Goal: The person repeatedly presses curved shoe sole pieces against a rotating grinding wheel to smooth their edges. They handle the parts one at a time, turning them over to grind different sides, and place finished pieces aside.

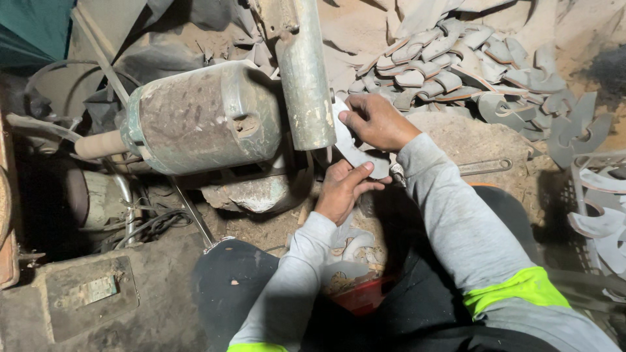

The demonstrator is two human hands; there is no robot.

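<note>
Both my hands hold one flat curved grey metal blade [350,145]. My right hand [376,120] grips its upper end, close to a grey cylindrical wheel [306,78] on a dusty motor [202,117]. My left hand [341,190] grips the lower end from below. The blade's edge lies against or right beside the wheel; contact is hard to tell. I wear grey sleeves with yellow-green bands.
A pile of similar curved metal blades [456,58] lies on the sandy ground at the upper right. More blades [600,215] lie at the right edge. A flat wrench [486,167] lies beyond my right arm. Cables [150,225] run below the motor. A red object [362,296] sits between my knees.
</note>
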